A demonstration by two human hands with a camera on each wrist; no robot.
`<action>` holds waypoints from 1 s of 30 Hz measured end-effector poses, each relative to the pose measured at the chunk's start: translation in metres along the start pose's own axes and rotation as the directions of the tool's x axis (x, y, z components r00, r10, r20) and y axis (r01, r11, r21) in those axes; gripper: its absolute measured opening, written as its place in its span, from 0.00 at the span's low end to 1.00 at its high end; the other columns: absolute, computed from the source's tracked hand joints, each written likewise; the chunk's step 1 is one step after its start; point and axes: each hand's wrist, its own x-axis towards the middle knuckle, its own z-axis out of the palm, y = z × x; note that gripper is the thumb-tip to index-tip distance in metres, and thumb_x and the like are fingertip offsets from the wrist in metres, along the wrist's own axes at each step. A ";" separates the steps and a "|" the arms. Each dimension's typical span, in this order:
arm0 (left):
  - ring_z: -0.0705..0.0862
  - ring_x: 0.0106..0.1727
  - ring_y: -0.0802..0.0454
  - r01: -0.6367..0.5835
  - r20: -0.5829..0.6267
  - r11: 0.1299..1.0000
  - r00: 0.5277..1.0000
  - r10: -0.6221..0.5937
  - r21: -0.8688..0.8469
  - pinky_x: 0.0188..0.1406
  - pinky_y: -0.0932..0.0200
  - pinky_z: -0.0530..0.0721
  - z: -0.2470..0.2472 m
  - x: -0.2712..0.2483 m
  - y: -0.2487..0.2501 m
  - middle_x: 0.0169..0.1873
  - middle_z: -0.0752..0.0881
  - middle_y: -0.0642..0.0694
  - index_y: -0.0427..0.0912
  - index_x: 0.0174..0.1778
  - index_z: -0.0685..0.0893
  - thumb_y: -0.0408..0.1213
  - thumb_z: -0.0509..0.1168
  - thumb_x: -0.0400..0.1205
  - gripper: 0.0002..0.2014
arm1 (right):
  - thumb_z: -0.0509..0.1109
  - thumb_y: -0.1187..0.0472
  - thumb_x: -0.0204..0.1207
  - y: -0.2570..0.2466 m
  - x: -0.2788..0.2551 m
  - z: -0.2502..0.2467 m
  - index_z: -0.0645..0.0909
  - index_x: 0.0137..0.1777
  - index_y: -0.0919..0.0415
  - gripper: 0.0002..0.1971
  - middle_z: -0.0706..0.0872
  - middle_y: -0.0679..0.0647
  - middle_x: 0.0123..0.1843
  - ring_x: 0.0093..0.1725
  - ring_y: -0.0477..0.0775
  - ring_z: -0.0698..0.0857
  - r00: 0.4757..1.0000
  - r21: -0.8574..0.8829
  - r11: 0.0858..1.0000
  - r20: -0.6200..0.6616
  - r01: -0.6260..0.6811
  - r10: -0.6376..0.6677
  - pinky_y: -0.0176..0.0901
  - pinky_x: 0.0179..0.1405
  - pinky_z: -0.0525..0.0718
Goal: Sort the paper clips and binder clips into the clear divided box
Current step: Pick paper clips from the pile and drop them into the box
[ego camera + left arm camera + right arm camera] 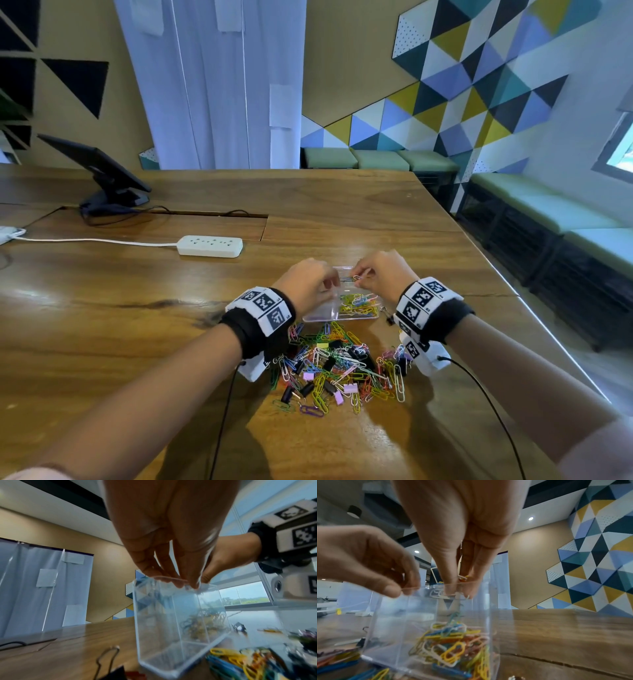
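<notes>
Right grip: the right hand (380, 274) hangs over the far end of the clear divided box (322, 313), fingers (448, 574) pointing down and pinched together on a few paper clips (462, 577); a white clip dangles at the fingertips, just inside the box rim.
Left grip: the left hand (308, 284) sits at the box's far left edge, fingers curled, thumb and fingertips (192, 580) pinching the rim of the clear wall.
Box: centre of the head view, on the counter (137, 325) between the two hands; the right compartment holds a heap of sorted clips (358, 305) in yellow, blue, green, orange and white. What lies in the left compartments cannot be told through the clear plastic.
Loose pile: just below the box in the head view, between the wrists, a mixed pile (339, 370) of coloured paper clips with black and pink binder clips among them.
Stray clips: a black binder clip (388, 317) lies just right of the box, beside the right wristband; another binder clip (109, 666) shows at the bottom edge of the left wrist view.
In the way: both hands cover the far end of the box in the head view.
Around: a white power strip (209, 246) lies above and left of the hands, its cord running left; a dark monitor (99, 171) stands at upper left.
</notes>
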 end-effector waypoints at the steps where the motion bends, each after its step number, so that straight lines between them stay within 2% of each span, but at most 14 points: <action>1: 0.75 0.45 0.59 -0.001 -0.027 1.000 1.000 0.002 0.014 0.48 0.66 0.72 -0.003 0.000 -0.002 0.46 0.84 0.52 0.46 0.52 0.84 0.43 0.66 0.80 0.08 | 0.75 0.60 0.72 0.000 0.000 0.001 0.88 0.52 0.55 0.09 0.89 0.48 0.52 0.45 0.45 0.84 1.000 -0.001 1.000 0.004 0.001 -0.001 0.34 0.51 0.80; 4: 0.74 0.39 0.64 0.040 -0.079 0.999 0.996 -0.040 -0.002 0.41 0.71 0.69 -0.019 -0.004 -0.013 0.41 0.81 0.56 0.47 0.49 0.84 0.44 0.67 0.79 0.07 | 0.76 0.61 0.70 0.003 -0.001 0.004 0.88 0.51 0.55 0.09 0.87 0.48 0.45 0.43 0.44 0.83 1.000 0.019 1.000 0.016 -0.001 0.001 0.32 0.47 0.78; 6: 0.74 0.36 0.67 0.081 -0.068 0.996 0.994 -0.084 -0.040 0.35 0.73 0.71 -0.029 -0.010 -0.023 0.40 0.81 0.56 0.47 0.48 0.85 0.42 0.68 0.78 0.05 | 0.77 0.62 0.69 0.005 -0.001 0.005 0.87 0.49 0.54 0.09 0.84 0.47 0.40 0.42 0.44 0.82 1.000 0.039 0.999 0.010 -0.024 0.024 0.29 0.43 0.76; 8: 0.76 0.37 0.65 0.142 0.012 0.989 0.990 -0.142 -0.034 0.36 0.70 0.76 -0.035 -0.016 -0.035 0.39 0.81 0.55 0.46 0.49 0.85 0.41 0.69 0.78 0.06 | 0.77 0.62 0.69 0.006 -0.001 0.006 0.87 0.48 0.55 0.08 0.83 0.46 0.37 0.38 0.42 0.81 0.999 0.074 0.997 0.010 -0.032 0.032 0.26 0.39 0.76; 10: 0.77 0.39 0.63 0.234 0.168 0.972 0.958 -0.232 0.006 0.35 0.70 0.73 -0.034 -0.024 -0.044 0.41 0.80 0.55 0.46 0.53 0.83 0.40 0.70 0.78 0.09 | 0.75 0.61 0.71 0.006 -0.002 0.008 0.88 0.47 0.56 0.06 0.86 0.46 0.39 0.36 0.37 0.81 1.000 0.093 0.995 0.023 -0.021 0.019 0.24 0.41 0.79; 12: 0.78 0.43 0.59 0.306 0.305 0.951 0.902 -0.304 0.045 0.39 0.69 0.73 -0.027 -0.031 -0.051 0.46 0.82 0.52 0.46 0.57 0.82 0.40 0.71 0.77 0.13 | 0.73 0.59 0.74 0.005 -0.002 0.010 0.88 0.48 0.57 0.06 0.90 0.49 0.44 0.38 0.38 0.83 1.000 0.079 0.997 0.030 -0.006 0.004 0.29 0.46 0.83; 15: 0.80 0.48 0.55 0.360 0.399 0.932 0.848 -0.349 0.050 0.42 0.65 0.75 -0.015 -0.040 -0.056 0.53 0.84 0.47 0.45 0.60 0.80 0.41 0.73 0.74 0.19 | 0.67 0.54 0.78 0.002 -0.004 0.013 0.88 0.50 0.58 0.11 0.89 0.50 0.40 0.34 0.42 0.82 0.998 0.031 0.999 0.070 0.005 -0.007 0.29 0.38 0.80; 17: 0.79 0.49 0.54 0.363 0.413 0.930 0.838 -0.355 0.063 0.45 0.62 0.75 -0.011 -0.043 -0.057 0.52 0.83 0.47 0.45 0.62 0.78 0.43 0.74 0.73 0.22 | 0.62 0.51 0.81 0.001 -0.004 0.015 0.88 0.45 0.60 0.16 0.87 0.54 0.35 0.29 0.46 0.78 0.995 -0.003 1.000 0.103 0.018 -0.018 0.35 0.33 0.79; 19: 0.77 0.48 0.53 0.369 0.417 0.926 0.830 -0.369 0.083 0.47 0.60 0.75 -0.008 -0.046 -0.058 0.50 0.81 0.48 0.44 0.64 0.74 0.44 0.74 0.73 0.26 | 0.59 0.50 0.82 0.000 -0.004 0.015 0.86 0.43 0.63 0.20 0.87 0.59 0.35 0.30 0.51 0.79 0.991 -0.046 0.998 0.128 0.039 -0.033 0.42 0.36 0.81; 22: 0.78 0.49 0.52 0.396 0.423 0.913 0.814 -0.397 0.095 0.51 0.57 0.78 -0.004 -0.050 -0.060 0.54 0.81 0.46 0.43 0.64 0.71 0.49 0.75 0.71 0.30 | 0.59 0.49 0.82 -0.004 -0.008 0.015 0.87 0.51 0.58 0.17 0.91 0.54 0.45 0.42 0.51 0.87 0.988 -0.054 0.995 0.135 0.079 -0.071 0.46 0.48 0.86; 24: 0.78 0.53 0.52 0.397 0.427 0.913 0.812 -0.398 0.097 0.55 0.55 0.79 -0.002 -0.053 -0.062 0.57 0.80 0.46 0.44 0.65 0.71 0.57 0.75 0.68 0.35 | 0.62 0.53 0.81 -0.008 -0.012 0.012 0.86 0.58 0.55 0.14 0.90 0.50 0.53 0.51 0.48 0.87 0.991 -0.022 0.995 0.094 0.101 -0.098 0.43 0.56 0.85; 26: 0.78 0.56 0.51 0.375 0.439 0.920 0.811 -0.386 0.116 0.59 0.52 0.79 -0.001 -0.056 -0.063 0.59 0.78 0.46 0.45 0.66 0.71 0.64 0.73 0.64 0.40 | 0.63 0.57 0.80 -0.012 -0.017 0.010 0.84 0.60 0.56 0.13 0.89 0.47 0.54 0.52 0.45 0.85 0.990 0.004 0.990 0.029 0.139 -0.139 0.37 0.57 0.81; 28: 0.77 0.59 0.50 0.352 0.445 0.928 0.817 -0.367 0.119 0.61 0.53 0.78 0.000 -0.059 -0.061 0.61 0.76 0.45 0.44 0.69 0.70 0.66 0.73 0.63 0.44 | 0.64 0.61 0.78 -0.016 -0.021 0.009 0.84 0.58 0.57 0.12 0.86 0.44 0.49 0.49 0.43 0.79 0.983 0.006 0.983 -0.035 0.183 -0.183 0.35 0.53 0.75; 30: 0.77 0.61 0.49 0.347 0.440 0.933 0.826 -0.352 0.097 0.62 0.55 0.77 0.002 -0.063 -0.059 0.63 0.75 0.45 0.43 0.71 0.69 0.65 0.74 0.63 0.46 | 0.65 0.63 0.75 -0.020 -0.025 0.010 0.84 0.54 0.57 0.11 0.79 0.43 0.43 0.47 0.44 0.73 0.973 0.003 0.975 -0.074 0.221 -0.220 0.39 0.50 0.74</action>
